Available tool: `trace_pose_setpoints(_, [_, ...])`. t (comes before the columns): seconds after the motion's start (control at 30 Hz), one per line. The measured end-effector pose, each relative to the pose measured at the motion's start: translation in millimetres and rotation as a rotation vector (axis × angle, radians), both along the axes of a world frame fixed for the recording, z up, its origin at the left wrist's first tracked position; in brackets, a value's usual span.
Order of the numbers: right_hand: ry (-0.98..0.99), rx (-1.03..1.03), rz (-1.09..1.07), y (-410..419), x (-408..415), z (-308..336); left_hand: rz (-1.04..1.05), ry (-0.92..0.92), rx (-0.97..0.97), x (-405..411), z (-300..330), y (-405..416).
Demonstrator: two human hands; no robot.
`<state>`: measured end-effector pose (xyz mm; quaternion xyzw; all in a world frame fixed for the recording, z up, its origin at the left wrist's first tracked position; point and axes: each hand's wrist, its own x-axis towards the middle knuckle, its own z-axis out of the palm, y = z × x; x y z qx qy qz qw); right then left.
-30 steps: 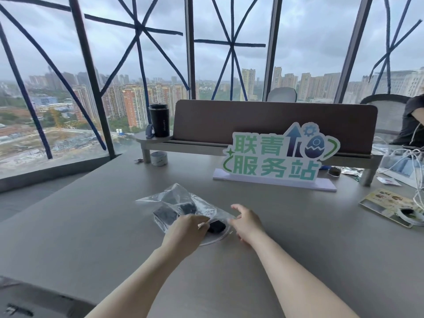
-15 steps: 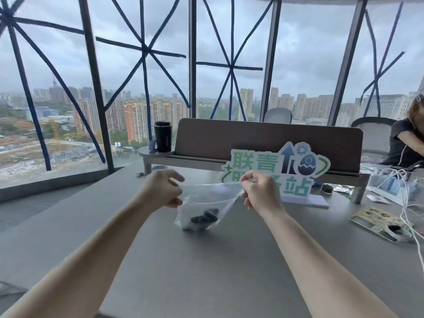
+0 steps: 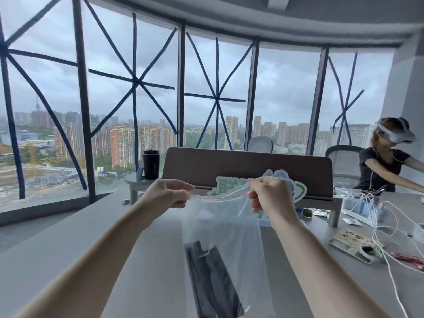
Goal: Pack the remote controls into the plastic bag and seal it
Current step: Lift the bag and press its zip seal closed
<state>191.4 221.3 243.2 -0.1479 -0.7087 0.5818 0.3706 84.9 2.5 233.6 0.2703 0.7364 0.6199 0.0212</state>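
Head view. I hold the plastic bag [image 3: 220, 228] up above the tabletop [image 3: 96, 244], hanging from its top edge. My left hand [image 3: 168, 193] pinches the left corner of the bag's mouth between thumb and fingers; my right hand [image 3: 270, 198] pinches the right corner, fingers curled closed over the plastic. The red seal line [image 3: 223, 196] runs between the two hands, sagging slightly toward the left. The remote controls [image 3: 211, 278], dark and long, lie inside the bag at its lower end, stacked side by side and tilted; their exact number cannot be told.

Behind the bag, a green-and-white sign [image 3: 296, 191] stands at the far edge of the tabletop, partly hidden by my right hand. A black cup [image 3: 150, 164] stands on a raised shelf [image 3: 137, 181] at the far left. White cables [image 3: 376, 216] and a printed card [image 3: 351, 243] lie near the right edge. Another person [image 3: 385, 166] sits at the far right.
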Motion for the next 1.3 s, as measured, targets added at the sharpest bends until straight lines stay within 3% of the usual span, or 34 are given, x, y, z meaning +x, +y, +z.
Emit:
trace_pose_setpoints(0.07, [-0.014,0.008,-0.011,2,7,-1,-0.094,0.042,-0.056,2,-11,1])
trace_pose_setpoints(0.2, [-0.024,0.021,-0.030,7,18,1,0.142,0.201,-0.143,-1,-27,10])
trace_pose_setpoints(0.4, [-0.030,0.056,-0.097,18,28,5,0.123,0.022,-0.079,3,-38,21])
trace_pose_setpoints(0.47, [-0.085,0.202,-0.212,25,30,7,0.116,0.019,-0.026,7,-36,28])
trace_pose_setpoints(0.6, [-0.259,0.695,-0.453,26,40,9,0.086,0.109,0.010,18,-30,50])
trace_pose_setpoints(0.73, [-0.230,0.941,-0.075,7,33,5,0.074,0.198,-0.011,26,-22,72])
trace_pose_setpoints(1.0, [-0.290,0.789,0.101,7,11,17,0.053,0.338,-0.045,32,-10,86])
trace_pose_setpoints(1.3, [-0.292,0.767,0.160,10,2,18,0.016,0.342,-0.075,30,-1,87])
